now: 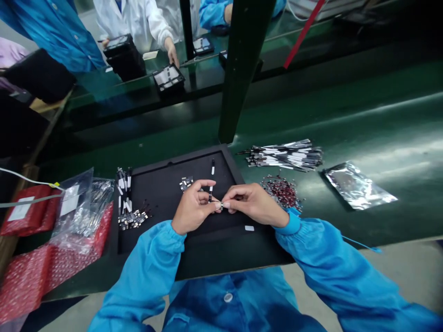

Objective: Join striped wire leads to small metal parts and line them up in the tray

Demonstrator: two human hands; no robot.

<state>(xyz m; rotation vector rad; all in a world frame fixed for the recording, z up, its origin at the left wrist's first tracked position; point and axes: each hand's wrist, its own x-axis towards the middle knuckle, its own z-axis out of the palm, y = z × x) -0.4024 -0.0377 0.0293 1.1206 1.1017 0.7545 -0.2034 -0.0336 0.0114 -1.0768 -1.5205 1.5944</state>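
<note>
Over a black tray (166, 161), my two hands meet fingertip to fingertip. My left hand (194, 207) is closed in a pinch on a thin black-and-white flex cable (211, 190), which stands up between its fingers. My right hand (254, 202) is also closed, its thumb and forefinger pinching a tiny electronic part (222, 205) at the cable's lower end; fingertips partly hide it. Behind my left hand lie small metallic parts (186, 183). Another black-and-white strip (213, 166) rests in the tray's far part. Along the tray's left side are flex cables with small boards (133, 219).
Right of the tray lie a pile of flex cables (285, 156), a heap of small red-and-black wired parts (282, 190) and a silver bag (358, 185). Red bubble-wrap (26, 276) and clear bags (78, 212) fill the left. A green post (238, 69) rises behind; co-workers stand opposite.
</note>
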